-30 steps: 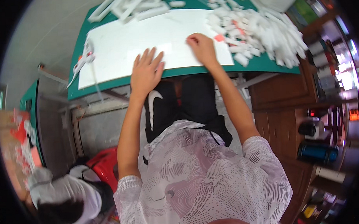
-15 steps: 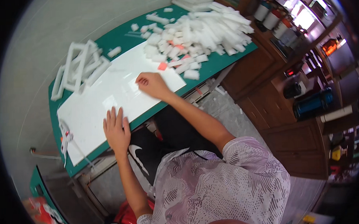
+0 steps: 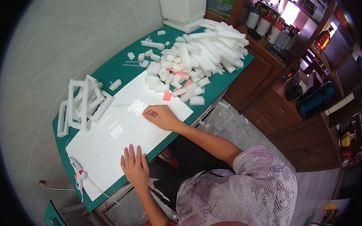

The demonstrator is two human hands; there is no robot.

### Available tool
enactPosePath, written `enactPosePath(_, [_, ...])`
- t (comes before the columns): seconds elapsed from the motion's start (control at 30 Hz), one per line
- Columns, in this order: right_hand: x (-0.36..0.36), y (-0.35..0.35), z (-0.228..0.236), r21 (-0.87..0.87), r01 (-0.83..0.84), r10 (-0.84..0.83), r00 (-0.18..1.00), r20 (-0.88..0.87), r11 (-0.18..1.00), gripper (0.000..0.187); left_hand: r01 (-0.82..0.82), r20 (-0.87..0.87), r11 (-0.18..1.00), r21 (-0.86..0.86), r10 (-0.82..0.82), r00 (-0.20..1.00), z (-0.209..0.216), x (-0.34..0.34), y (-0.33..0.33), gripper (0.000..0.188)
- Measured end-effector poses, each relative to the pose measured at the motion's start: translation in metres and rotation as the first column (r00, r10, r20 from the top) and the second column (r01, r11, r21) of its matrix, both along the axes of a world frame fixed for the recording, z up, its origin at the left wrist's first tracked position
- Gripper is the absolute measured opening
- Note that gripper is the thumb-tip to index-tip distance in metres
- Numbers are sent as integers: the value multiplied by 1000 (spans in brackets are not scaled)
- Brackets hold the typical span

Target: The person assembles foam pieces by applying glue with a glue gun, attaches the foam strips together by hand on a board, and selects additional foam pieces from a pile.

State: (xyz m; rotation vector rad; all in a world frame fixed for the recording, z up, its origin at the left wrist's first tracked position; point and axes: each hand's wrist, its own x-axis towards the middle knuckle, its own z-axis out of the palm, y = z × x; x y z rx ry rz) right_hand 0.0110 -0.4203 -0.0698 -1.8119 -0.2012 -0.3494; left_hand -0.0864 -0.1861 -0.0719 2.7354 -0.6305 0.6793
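Note:
My left hand [image 3: 135, 166] lies palm down with its fingers stretched out, on the near edge of the glossy white board [image 3: 98, 155]. Further right, my right hand [image 3: 162, 117] is over the same board, its fingers curled and drawn together. Anything between those fingertips is hidden or too small to make out. Just beyond the right hand lies a small pink foam block [image 3: 167, 96], at the edge of a heap of white foam pieces [image 3: 174, 79]. Toward the left end of the board rests a white glue gun [image 3: 80, 175] with a glue stick at its back.
Rectangular white foam frames [image 3: 83, 104] are stacked at the table's far left. Long white foam strips [image 3: 216, 48] pile up at the far right of the green tabletop [image 3: 115, 67]. A wooden cabinet [image 3: 263, 74] stands to the right, with bottles [image 3: 263, 26] on top.
The whole view has shifted, so the table sits lower in the picture. Both hands stay in nearly the same places over the board; the right fingers remain curled.

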Motion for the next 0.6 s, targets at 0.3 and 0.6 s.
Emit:
enactPosePath(0.3, [-4,-5,4,-29,-41,40,999,-37,999,12,186,34,943,-275,-183,982,10,-2,-8,9])
enactPosePath(0.6, [-11,-4,8,-84,-142,136,988,-70,986,16,109,-125,818,-565,-216,968,29,23,-17,12])
